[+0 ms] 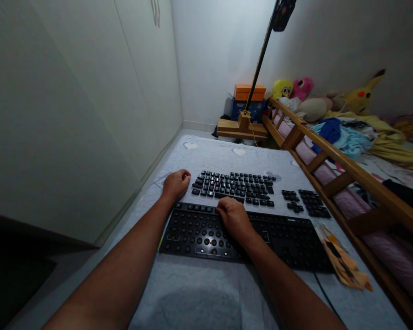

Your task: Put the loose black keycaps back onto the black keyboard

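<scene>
A black keyboard [206, 233] lies on the bed sheet, most of its key sockets bare. Several keycaps [194, 207] sit along the left part of its far row. At the end of that row my right hand [234, 217] is closed in a pinch, its fingertips on a keycap that they mostly hide. Beyond the keyboard, loose black keycaps [232, 185] are spread out in keyboard order. My left hand [176, 185] rests to the left of them, fingers curled closed; whatever they may hold is hidden.
Two smaller groups of keycaps [291, 200] lie at right. An orange cloth [347, 266] with small tools is beside the keyboard's right end, near its cable [325, 293]. A wooden bed rail [344, 169] borders the right; a white wardrobe [89, 101] borders the left.
</scene>
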Demonstrator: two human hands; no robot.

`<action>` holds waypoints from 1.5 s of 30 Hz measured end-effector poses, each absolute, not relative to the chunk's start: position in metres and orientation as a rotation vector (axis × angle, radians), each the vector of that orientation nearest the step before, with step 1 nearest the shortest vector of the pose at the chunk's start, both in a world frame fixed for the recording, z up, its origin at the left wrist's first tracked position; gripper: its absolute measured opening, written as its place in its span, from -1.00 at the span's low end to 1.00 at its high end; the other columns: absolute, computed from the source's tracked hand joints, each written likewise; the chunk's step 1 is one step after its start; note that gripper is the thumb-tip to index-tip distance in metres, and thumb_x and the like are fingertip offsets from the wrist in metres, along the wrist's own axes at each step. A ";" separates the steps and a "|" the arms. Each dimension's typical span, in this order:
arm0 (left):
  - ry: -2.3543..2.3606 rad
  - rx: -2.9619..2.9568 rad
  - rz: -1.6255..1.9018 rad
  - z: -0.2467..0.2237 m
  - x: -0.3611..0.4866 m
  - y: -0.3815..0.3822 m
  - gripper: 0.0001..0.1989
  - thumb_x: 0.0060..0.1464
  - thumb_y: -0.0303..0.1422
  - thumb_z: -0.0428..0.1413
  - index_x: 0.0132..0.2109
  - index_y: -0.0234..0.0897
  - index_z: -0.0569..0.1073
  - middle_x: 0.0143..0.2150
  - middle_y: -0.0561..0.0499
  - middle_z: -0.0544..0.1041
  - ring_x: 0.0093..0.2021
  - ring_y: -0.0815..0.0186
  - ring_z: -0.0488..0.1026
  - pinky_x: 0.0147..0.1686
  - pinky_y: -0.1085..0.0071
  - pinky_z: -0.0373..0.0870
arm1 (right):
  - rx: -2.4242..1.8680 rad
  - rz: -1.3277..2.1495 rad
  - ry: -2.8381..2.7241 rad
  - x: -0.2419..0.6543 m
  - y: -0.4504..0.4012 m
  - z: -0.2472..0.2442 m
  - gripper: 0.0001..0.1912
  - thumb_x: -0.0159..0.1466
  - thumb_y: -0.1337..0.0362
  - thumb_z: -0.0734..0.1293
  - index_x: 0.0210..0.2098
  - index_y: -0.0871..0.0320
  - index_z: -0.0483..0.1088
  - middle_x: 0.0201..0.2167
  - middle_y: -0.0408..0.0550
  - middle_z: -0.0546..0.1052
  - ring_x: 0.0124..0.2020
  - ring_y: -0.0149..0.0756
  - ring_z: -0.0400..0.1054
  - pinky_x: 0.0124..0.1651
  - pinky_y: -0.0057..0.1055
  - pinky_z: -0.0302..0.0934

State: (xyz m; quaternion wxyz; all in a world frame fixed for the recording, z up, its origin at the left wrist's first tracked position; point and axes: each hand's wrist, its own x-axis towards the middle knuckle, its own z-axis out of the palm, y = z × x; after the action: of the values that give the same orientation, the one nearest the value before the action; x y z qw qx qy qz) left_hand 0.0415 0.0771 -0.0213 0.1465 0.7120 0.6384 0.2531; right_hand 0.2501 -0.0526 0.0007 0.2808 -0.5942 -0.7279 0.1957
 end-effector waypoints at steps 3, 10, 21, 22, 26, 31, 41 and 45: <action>1.827 2.047 0.735 -0.022 0.041 0.077 -0.73 0.14 -0.26 -0.01 -0.19 -0.21 0.55 -0.30 -0.03 0.59 -0.29 0.25 0.48 -0.31 0.39 0.24 | -1.595 0.534 -1.944 0.251 -0.052 0.000 -0.80 0.21 0.52 0.31 -0.47 0.14 0.37 -0.40 -0.10 0.49 -0.31 -0.31 0.35 -0.19 -0.42 0.16; 1.815 2.056 0.731 -0.025 0.041 0.080 -0.72 0.13 -0.25 -0.02 -0.18 -0.22 0.55 -0.30 -0.02 0.60 -0.31 0.26 0.47 -0.31 0.40 0.24 | -1.570 0.568 -1.885 0.255 -0.052 0.001 -0.83 0.26 0.47 0.27 -0.43 0.15 0.39 -0.42 -0.12 0.48 -0.33 -0.33 0.35 -0.21 -0.44 0.15; 1.794 2.043 0.749 -0.023 0.041 0.077 -0.72 0.12 -0.25 -0.02 -0.20 -0.23 0.55 -0.32 -0.02 0.58 -0.31 0.26 0.47 -0.32 0.40 0.25 | -1.695 0.431 -2.077 0.253 -0.052 0.005 -0.85 0.23 0.50 0.30 -0.40 0.15 0.42 -0.32 -0.04 0.51 -0.23 -0.28 0.35 -0.12 -0.40 0.17; 1.794 2.042 0.749 -0.023 0.041 0.077 -0.72 0.12 -0.24 -0.02 -0.19 -0.23 0.55 -0.32 -0.02 0.58 -0.31 0.26 0.47 -0.32 0.40 0.24 | -1.711 0.405 -2.099 0.254 -0.051 0.008 -0.85 0.24 0.49 0.30 -0.38 0.16 0.43 -0.32 -0.04 0.52 -0.23 -0.29 0.36 -0.12 -0.42 0.17; 1.788 2.041 0.748 -0.023 0.041 0.078 -0.71 0.12 -0.24 -0.02 -0.20 -0.24 0.55 -0.33 -0.03 0.57 -0.31 0.25 0.46 -0.32 0.40 0.25 | -1.784 0.295 -2.129 0.268 -0.030 0.023 -0.87 0.27 0.45 0.29 -0.34 0.16 0.47 -0.30 -0.04 0.55 -0.23 -0.30 0.39 -0.13 -0.45 0.17; 1.779 2.039 0.748 -0.023 0.041 0.078 -0.72 0.12 -0.24 -0.02 -0.20 -0.23 0.55 -0.34 -0.02 0.57 -0.33 0.26 0.45 -0.34 0.40 0.23 | -1.912 0.186 -2.056 0.300 0.024 0.036 -0.83 0.27 0.41 0.29 -0.25 0.17 0.54 -0.22 0.02 0.59 -0.16 -0.25 0.42 -0.08 -0.42 0.18; 1.792 2.008 0.751 -0.023 0.042 0.079 -0.72 0.11 -0.24 -0.02 -0.21 -0.23 0.54 -0.36 -0.01 0.56 -0.35 0.26 0.45 -0.37 0.40 0.20 | -2.106 0.107 -2.060 0.329 0.089 0.014 -0.79 0.25 0.32 0.34 -0.19 0.07 0.61 -0.15 -0.02 0.63 -0.07 -0.20 0.44 0.01 -0.39 0.21; 1.789 2.012 0.763 -0.024 0.041 0.079 -0.72 0.11 -0.24 -0.02 -0.22 -0.23 0.54 -0.37 -0.01 0.55 -0.35 0.26 0.45 -0.37 0.39 0.20 | -2.148 0.088 -2.096 0.326 0.098 0.013 -0.80 0.23 0.27 0.38 -0.18 0.01 0.62 -0.13 -0.02 0.62 -0.01 -0.14 0.39 0.03 -0.32 0.21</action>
State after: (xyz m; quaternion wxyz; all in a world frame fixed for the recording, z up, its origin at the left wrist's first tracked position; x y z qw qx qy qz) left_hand 0.0415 0.0788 -0.0237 0.1710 0.7084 0.6299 0.2686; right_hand 0.3261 0.0985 0.0128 0.0696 -0.7136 -0.6965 0.0293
